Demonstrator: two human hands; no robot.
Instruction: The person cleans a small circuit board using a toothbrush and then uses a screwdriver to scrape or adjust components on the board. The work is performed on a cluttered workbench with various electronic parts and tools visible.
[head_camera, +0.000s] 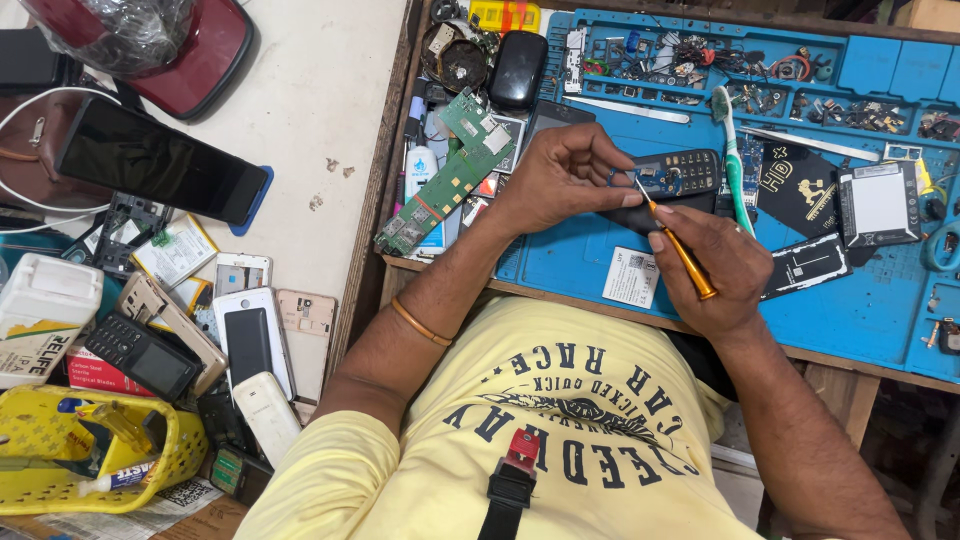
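Keypad phone (672, 178) is gripped by left hand (560, 175), orange screwdriver (676, 246) pinched by right hand (725, 265), frame centre; tip slip risks board being gouged.

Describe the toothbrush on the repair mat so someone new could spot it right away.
Start at the blue repair mat covering the wooden bench. Just right of the keypad phone held by the left hand, the toothbrush lies almost straight up and down the mat. Its green and white handle sets it apart from the dark phone parts around it.

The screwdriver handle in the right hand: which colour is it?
Orange. The screwdriver shows best in the head view, held in the right hand.
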